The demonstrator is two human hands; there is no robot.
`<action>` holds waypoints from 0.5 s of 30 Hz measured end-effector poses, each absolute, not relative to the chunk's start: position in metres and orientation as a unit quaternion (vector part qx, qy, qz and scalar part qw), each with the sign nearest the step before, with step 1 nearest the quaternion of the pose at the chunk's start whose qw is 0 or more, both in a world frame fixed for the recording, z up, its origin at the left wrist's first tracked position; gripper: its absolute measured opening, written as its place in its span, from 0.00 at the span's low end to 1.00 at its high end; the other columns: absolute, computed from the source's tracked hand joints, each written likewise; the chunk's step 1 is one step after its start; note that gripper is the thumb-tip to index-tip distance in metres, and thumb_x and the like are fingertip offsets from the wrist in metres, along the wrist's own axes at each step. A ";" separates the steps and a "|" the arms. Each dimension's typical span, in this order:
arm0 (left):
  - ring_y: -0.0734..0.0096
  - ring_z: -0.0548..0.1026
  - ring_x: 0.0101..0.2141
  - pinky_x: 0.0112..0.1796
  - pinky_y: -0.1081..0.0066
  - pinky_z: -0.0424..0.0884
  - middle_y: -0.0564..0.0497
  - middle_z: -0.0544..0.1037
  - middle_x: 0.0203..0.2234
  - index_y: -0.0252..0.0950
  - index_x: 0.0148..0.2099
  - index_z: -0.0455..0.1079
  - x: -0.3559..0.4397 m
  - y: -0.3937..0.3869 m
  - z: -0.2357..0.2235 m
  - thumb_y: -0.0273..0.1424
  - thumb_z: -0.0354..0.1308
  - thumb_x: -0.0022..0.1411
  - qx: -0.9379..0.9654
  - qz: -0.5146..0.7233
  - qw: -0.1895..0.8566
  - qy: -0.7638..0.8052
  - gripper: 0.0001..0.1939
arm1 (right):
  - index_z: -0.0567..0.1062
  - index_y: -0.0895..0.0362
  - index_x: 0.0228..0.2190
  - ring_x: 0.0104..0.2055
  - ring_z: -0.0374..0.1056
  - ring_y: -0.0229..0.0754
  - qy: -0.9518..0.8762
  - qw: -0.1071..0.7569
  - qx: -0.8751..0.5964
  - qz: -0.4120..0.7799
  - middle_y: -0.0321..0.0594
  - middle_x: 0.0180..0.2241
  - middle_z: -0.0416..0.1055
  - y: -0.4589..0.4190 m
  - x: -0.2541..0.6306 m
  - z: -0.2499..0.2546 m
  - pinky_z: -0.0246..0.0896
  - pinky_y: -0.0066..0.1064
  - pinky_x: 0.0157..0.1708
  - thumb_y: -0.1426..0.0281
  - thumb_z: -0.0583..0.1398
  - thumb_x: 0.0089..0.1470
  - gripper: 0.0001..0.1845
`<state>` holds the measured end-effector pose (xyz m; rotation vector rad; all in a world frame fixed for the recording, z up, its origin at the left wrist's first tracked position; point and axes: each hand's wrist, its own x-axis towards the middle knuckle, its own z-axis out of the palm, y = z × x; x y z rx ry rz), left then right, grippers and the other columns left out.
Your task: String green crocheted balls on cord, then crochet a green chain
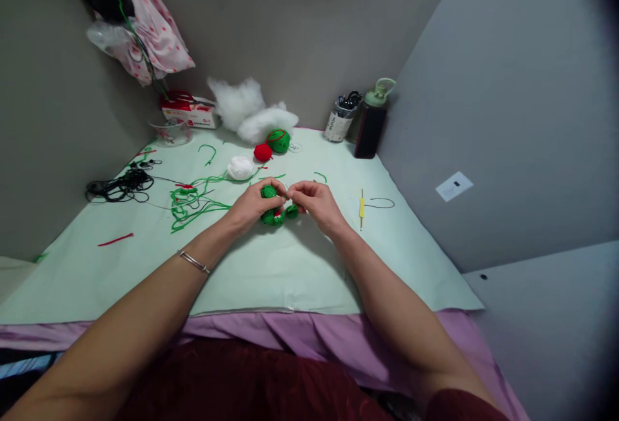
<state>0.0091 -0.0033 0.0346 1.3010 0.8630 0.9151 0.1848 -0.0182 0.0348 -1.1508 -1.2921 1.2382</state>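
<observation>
Both hands meet over the middle of the table. My left hand (258,205) is closed round a green crocheted piece (269,193) with a bit of red and white low on it. Close beside it, my right hand (316,203) has its thumb and fingertips pinched together at the piece's right side. What lies between those fingertips is too small to make out. Green yarn strands (193,211) trail over the table to the left of my left hand. On the right lies a yellow-handled crochet hook (362,208) beside a dark loop of cord (384,202).
Behind my hands are a white yarn ball (240,167), a red yarn ball (262,152), a green yarn ball (279,142) and white stuffing (265,123). A bottle (371,124) and a pen cup (338,123) stand back right. Black cable (120,186) lies left, near a clear bowl (171,133).
</observation>
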 end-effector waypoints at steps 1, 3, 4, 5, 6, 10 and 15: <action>0.74 0.71 0.25 0.29 0.72 0.66 0.55 0.75 0.23 0.37 0.37 0.71 0.009 -0.003 0.034 0.33 0.70 0.52 0.572 0.398 0.608 0.380 0.13 | 0.78 0.57 0.26 0.21 0.57 0.32 -0.529 0.486 -0.471 0.512 0.32 0.20 0.69 -0.018 0.185 0.035 0.50 0.28 0.22 0.55 0.70 0.42 0.18; 0.73 0.71 0.24 0.28 0.72 0.66 0.55 0.75 0.22 0.37 0.37 0.72 0.010 -0.003 0.034 0.33 0.71 0.52 0.568 0.404 0.606 0.384 0.13 | 0.78 0.57 0.26 0.21 0.58 0.32 -0.523 0.491 -0.469 0.516 0.32 0.21 0.69 -0.018 0.186 0.035 0.52 0.28 0.22 0.55 0.71 0.41 0.19; 0.73 0.71 0.24 0.28 0.72 0.66 0.55 0.74 0.22 0.37 0.37 0.72 0.010 -0.003 0.034 0.34 0.71 0.51 0.560 0.407 0.613 0.381 0.13 | 0.78 0.57 0.27 0.21 0.58 0.32 -0.517 0.497 -0.470 0.515 0.31 0.21 0.69 -0.017 0.187 0.035 0.52 0.28 0.23 0.54 0.72 0.41 0.19; 0.72 0.72 0.24 0.27 0.72 0.66 0.55 0.75 0.22 0.37 0.37 0.72 0.010 -0.003 0.034 0.35 0.71 0.51 0.549 0.410 0.622 0.378 0.14 | 0.77 0.57 0.27 0.21 0.58 0.32 -0.510 0.505 -0.470 0.513 0.31 0.21 0.69 -0.017 0.188 0.036 0.53 0.28 0.23 0.54 0.72 0.41 0.20; 0.72 0.72 0.24 0.27 0.72 0.67 0.54 0.75 0.22 0.37 0.37 0.73 0.011 -0.003 0.035 0.35 0.72 0.50 0.536 0.415 0.633 0.375 0.15 | 0.77 0.56 0.27 0.21 0.58 0.32 -0.503 0.514 -0.469 0.512 0.31 0.21 0.69 -0.017 0.189 0.036 0.53 0.28 0.23 0.54 0.73 0.40 0.20; 0.70 0.76 0.27 0.29 0.70 0.71 0.51 0.78 0.28 0.35 0.35 0.73 0.011 -0.004 0.038 0.36 0.74 0.49 0.482 0.428 0.668 0.371 0.16 | 0.76 0.56 0.26 0.21 0.57 0.31 -0.485 0.532 -0.459 0.521 0.31 0.22 0.70 -0.016 0.194 0.040 0.54 0.28 0.24 0.53 0.73 0.40 0.22; 0.70 0.76 0.27 0.30 0.69 0.72 0.50 0.78 0.28 0.33 0.33 0.74 0.010 -0.004 0.037 0.38 0.74 0.50 0.467 0.413 0.692 0.365 0.16 | 0.77 0.56 0.26 0.24 0.60 0.33 -0.498 0.506 -0.455 0.537 0.34 0.24 0.72 -0.018 0.193 0.039 0.56 0.29 0.26 0.54 0.74 0.39 0.21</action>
